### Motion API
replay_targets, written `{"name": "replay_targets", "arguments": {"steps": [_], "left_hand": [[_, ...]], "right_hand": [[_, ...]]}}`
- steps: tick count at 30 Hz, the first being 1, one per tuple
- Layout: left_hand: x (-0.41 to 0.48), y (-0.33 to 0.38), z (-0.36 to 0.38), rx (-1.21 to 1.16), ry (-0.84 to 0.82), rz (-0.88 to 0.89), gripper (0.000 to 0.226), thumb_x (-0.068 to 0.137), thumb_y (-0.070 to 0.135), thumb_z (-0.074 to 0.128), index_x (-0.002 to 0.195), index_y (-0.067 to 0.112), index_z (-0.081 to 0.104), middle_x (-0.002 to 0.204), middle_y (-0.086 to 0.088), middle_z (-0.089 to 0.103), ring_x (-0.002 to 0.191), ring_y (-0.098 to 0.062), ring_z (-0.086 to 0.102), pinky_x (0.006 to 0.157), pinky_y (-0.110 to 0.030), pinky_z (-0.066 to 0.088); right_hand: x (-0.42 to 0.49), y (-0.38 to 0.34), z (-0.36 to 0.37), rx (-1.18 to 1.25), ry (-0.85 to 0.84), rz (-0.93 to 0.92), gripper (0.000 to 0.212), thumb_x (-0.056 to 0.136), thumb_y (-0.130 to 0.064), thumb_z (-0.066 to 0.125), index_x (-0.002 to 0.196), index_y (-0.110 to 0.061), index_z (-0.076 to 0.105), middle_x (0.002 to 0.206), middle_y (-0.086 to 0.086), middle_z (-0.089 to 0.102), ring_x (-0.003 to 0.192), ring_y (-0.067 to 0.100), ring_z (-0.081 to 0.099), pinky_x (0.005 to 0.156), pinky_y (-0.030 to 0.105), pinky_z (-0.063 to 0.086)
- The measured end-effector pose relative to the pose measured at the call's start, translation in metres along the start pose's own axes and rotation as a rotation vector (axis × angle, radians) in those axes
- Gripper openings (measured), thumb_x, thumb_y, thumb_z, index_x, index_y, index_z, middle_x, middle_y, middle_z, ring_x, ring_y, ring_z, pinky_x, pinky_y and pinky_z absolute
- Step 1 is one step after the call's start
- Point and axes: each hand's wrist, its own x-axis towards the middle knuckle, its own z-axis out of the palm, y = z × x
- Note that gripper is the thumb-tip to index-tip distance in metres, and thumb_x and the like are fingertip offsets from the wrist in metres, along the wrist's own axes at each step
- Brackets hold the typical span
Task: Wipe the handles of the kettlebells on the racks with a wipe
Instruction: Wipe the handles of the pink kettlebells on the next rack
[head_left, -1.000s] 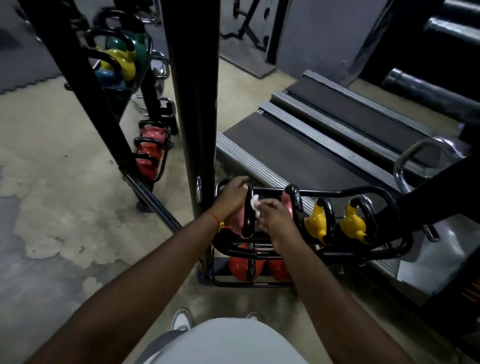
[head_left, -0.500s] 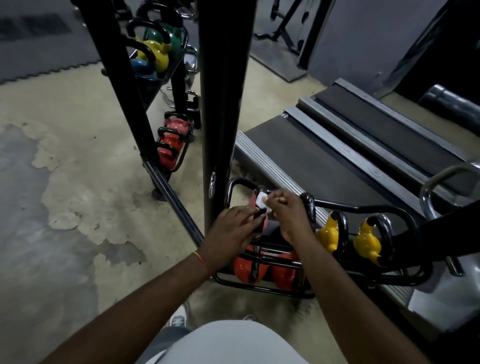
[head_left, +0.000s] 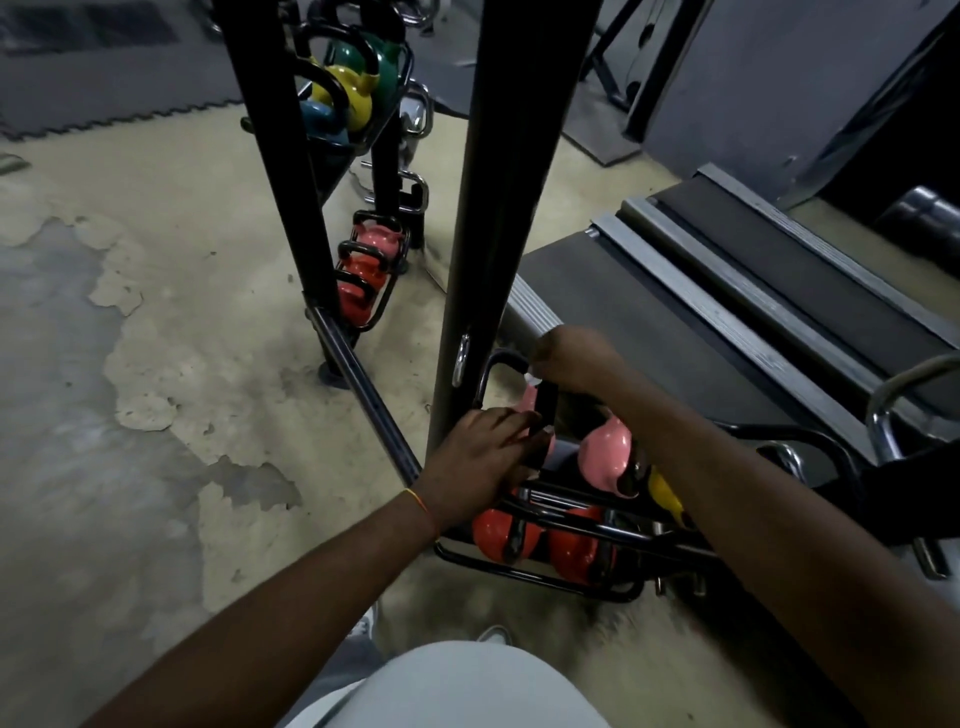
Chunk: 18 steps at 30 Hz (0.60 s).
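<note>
Low rack (head_left: 519, 570) at 4 o'clock of view; right hand (head_left: 576, 361) fisted atop the black handle (head_left: 545, 408) of the end pink kettlebell (head_left: 529, 401), grip closed round a white wipe (head_left: 530, 375), only a scrap showing at the fist's 9 o'clock. Left hand (head_left: 483, 457), at 7 o'clock of the right, lies w/ fingers near straight against the handle's lower part, grip slack, clasping nothing. 2nd pink kettlebell (head_left: 605, 452) at 4 o'clock of the handle; red kettlebells (head_left: 498, 530) on tier below.
</note>
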Motion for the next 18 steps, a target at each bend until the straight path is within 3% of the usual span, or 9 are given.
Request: {"name": "replay_targets", "arguments": {"steps": [3,8,11,13,15,17,18], "left_hand": [[0.0,0.0,0.002,-0.012,-0.011,-0.005,0.051,0.092,0.036,0.06,0.139,0.021,0.051,0.139,-0.003,0.051,0.12,-0.024,0.051,0.094,-0.039,0.043],[-0.001,0.0,-0.001,-0.019,-0.006,-0.001,0.048,0.094,0.041,0.057,0.137,0.021,0.053,0.138,-0.003,0.051,0.118,-0.024,0.051,0.093,-0.039,0.042],[-0.001,-0.001,0.001,-0.019,-0.018,-0.013,0.049,0.093,0.039,0.059,0.138,0.021,0.053,0.138,-0.003,0.051,0.118,-0.024,0.051,0.094,-0.04,0.043],[-0.001,-0.001,0.003,-0.023,-0.022,-0.024,0.053,0.09,0.036,0.062,0.139,0.021,0.052,0.139,-0.003,0.051,0.12,-0.023,0.05,0.096,-0.039,0.042],[-0.001,-0.001,0.004,-0.032,-0.024,-0.03,0.054,0.089,0.036,0.063,0.139,0.022,0.051,0.139,-0.002,0.049,0.122,-0.022,0.049,0.099,-0.038,0.042],[-0.002,-0.001,0.003,-0.028,-0.028,-0.032,0.054,0.089,0.037,0.061,0.14,0.022,0.05,0.141,-0.001,0.048,0.124,-0.021,0.048,0.101,-0.039,0.041],[-0.002,-0.001,0.004,-0.02,-0.029,-0.033,0.055,0.09,0.038,0.06,0.141,0.022,0.049,0.142,-0.001,0.048,0.124,-0.021,0.048,0.101,-0.039,0.041]], "right_hand": [[0.013,0.005,-0.004,0.005,-0.106,0.103,0.025,0.092,-0.031,0.062,0.103,-0.011,0.072,0.109,0.012,0.068,0.087,0.023,0.054,0.074,0.025,0.036],[0.014,-0.019,-0.001,-0.203,-0.138,-0.072,0.025,0.087,-0.027,0.062,0.101,-0.01,0.074,0.105,0.01,0.07,0.094,0.029,0.065,0.072,0.029,0.048],[0.019,-0.01,0.0,-0.109,-0.121,-0.005,0.023,0.087,-0.03,0.065,0.099,-0.013,0.074,0.105,0.009,0.07,0.095,0.027,0.064,0.073,0.028,0.045],[0.019,0.007,0.003,0.121,-0.123,0.129,0.015,0.088,-0.033,0.067,0.084,-0.02,0.073,0.098,0.008,0.067,0.09,0.023,0.06,0.075,0.027,0.042],[0.011,0.019,0.013,0.507,-0.066,0.309,0.023,0.087,-0.029,0.07,0.067,-0.02,0.063,0.085,0.006,0.061,0.081,0.021,0.059,0.078,0.035,0.051],[-0.005,0.022,0.029,0.98,0.037,0.508,0.019,0.085,-0.021,0.071,0.069,-0.016,0.061,0.078,0.009,0.059,0.07,0.021,0.059,0.074,0.04,0.058],[-0.013,0.022,0.037,1.193,0.056,0.566,0.015,0.088,-0.017,0.069,0.075,-0.016,0.062,0.077,0.009,0.059,0.065,0.019,0.058,0.067,0.034,0.058]]}}
